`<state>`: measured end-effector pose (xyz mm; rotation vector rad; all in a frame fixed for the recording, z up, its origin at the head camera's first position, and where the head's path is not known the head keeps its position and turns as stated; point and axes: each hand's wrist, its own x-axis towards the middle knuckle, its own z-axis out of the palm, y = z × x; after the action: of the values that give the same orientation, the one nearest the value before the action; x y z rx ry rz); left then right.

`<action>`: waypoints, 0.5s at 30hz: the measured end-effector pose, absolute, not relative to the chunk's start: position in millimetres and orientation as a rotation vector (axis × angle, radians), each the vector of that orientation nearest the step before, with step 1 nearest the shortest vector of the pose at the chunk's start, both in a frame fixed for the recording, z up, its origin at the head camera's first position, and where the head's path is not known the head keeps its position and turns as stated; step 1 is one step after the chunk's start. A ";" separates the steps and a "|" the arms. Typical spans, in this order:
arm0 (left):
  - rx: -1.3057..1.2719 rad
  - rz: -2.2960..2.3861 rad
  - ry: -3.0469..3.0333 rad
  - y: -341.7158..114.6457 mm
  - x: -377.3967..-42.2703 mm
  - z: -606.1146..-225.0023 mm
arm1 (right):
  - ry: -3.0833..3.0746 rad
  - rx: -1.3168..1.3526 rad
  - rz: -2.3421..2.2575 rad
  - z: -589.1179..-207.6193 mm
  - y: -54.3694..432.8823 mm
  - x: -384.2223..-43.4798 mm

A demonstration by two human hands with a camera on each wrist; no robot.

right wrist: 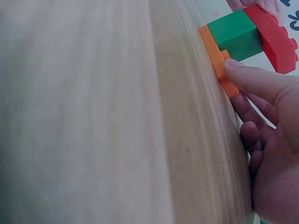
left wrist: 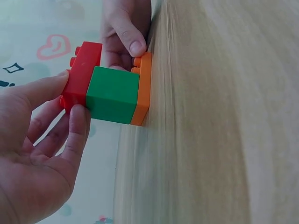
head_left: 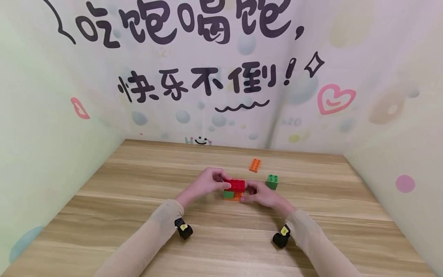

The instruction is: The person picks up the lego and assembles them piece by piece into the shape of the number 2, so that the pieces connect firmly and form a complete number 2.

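My left hand (head_left: pixel 209 181) pinches a red building brick (head_left: pixel 237 186) between thumb and fingers. In the left wrist view the red brick (left wrist: pixel 84 70) lies against the top of a green brick (left wrist: pixel 113 94), its studs facing up and away. That green brick sits on one end of a thin orange plate (left wrist: pixel 144 91), flat on the table. My right hand (head_left: pixel 262 194) grips the plate's other end, thumb on top, as the right wrist view shows on the orange plate (right wrist: pixel 215 52). The red brick overhangs the plate's studs, leaving a gap beneath.
A second green brick (head_left: pixel 272 182) stands on the wooden table (head_left: pixel 221 234) just beyond my right hand. Farther back lies another orange studded plate (head_left: pixel 255 165). A printed cloth wall (head_left: pixel 194 123) rises behind the table and at both sides.
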<state>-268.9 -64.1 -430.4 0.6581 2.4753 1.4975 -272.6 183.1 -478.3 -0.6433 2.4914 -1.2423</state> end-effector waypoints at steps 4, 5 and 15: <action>0.691 1.475 2.494 -65.1 -267.0 -429.8 | 2.492 -0.653 -1.244 -478.6 182.1 -272.8; 0.695 1.467 2.502 -65.0 -266.4 -429.7 | 2.493 -0.652 -1.243 -478.3 182.0 -272.7; 0.684 1.443 2.562 -63.2 -260.6 -430.9 | 2.471 -0.664 -1.266 -474.4 184.3 -270.4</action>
<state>-260.6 -63.2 -430.9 0.6841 2.5618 1.4431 -270.4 184.3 -474.4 -0.6638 2.4708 -1.2657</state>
